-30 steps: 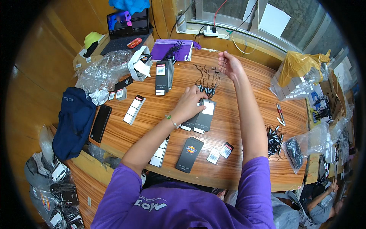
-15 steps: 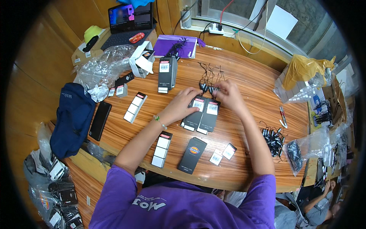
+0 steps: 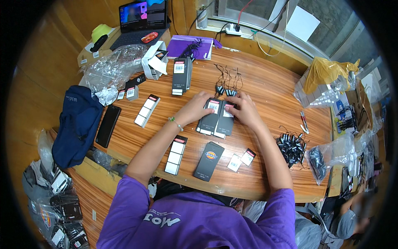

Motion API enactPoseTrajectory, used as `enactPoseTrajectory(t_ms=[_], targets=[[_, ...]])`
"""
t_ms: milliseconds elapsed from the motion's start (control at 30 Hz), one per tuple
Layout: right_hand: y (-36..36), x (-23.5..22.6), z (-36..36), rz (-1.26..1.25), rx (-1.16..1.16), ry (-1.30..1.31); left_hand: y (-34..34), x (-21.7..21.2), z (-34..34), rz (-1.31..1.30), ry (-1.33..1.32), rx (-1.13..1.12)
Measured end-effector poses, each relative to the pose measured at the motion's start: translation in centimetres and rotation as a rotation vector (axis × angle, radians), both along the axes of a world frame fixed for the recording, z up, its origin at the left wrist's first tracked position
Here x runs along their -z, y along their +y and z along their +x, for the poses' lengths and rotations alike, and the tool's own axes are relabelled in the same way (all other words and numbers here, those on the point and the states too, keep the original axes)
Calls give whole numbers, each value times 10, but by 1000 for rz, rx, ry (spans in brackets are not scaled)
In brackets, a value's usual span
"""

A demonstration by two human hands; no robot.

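A round wooden table [image 3: 265, 83] with a glossy grain fills the view; on its left edge slumps a soft navy bag [image 3: 76, 124], and behind that a heap of crinkled clear plastic [image 3: 110, 72]; at the far right sits a crumpled yellow bag [image 3: 327, 72] over white boxes. In the middle lie two flat dark cards [image 3: 217, 120] side by side (each with a white label at its top end); the left hand [image 3: 197, 108] rests on the left card, fingers curled over its upper edge, and the right hand [image 3: 244, 110] presses the right card, fingers bent down onto it. Just beyond them lie thin black strings [image 3: 227, 81]; nearer the person a single dark card [image 3: 209, 161] lies flat; to the right, a pile of small black clips [image 3: 291, 144].
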State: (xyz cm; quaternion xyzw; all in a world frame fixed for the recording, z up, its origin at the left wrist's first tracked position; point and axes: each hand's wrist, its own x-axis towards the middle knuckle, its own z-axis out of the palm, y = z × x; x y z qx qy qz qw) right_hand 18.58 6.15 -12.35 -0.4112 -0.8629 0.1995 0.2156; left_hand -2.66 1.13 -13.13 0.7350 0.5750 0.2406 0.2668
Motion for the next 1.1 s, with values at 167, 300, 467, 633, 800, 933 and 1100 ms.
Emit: enactPoseTrajectory(t_ms=[167,300,467,633,800,933,1100], targets=[[-12,-10,11,7,47,101,-14,-6,2,77,-72,-62],[-41,-16,37,-42,110,109,-54,-39,13,160,-2,-23],[-64,-10,19,169,108,-63,-90,-45,14,147,13,-35],[-69,5,4,365,83,-205,-119,-48,13,175,3,-69],[-72,0,10,392,118,-203,-133,-41,18,192,62,-32],[-91,-25,34,189,215,-37,-136,-48,30,170,143,81],[-144,-27,76,-71,305,-89,-135,-43,41,88,185,172]])
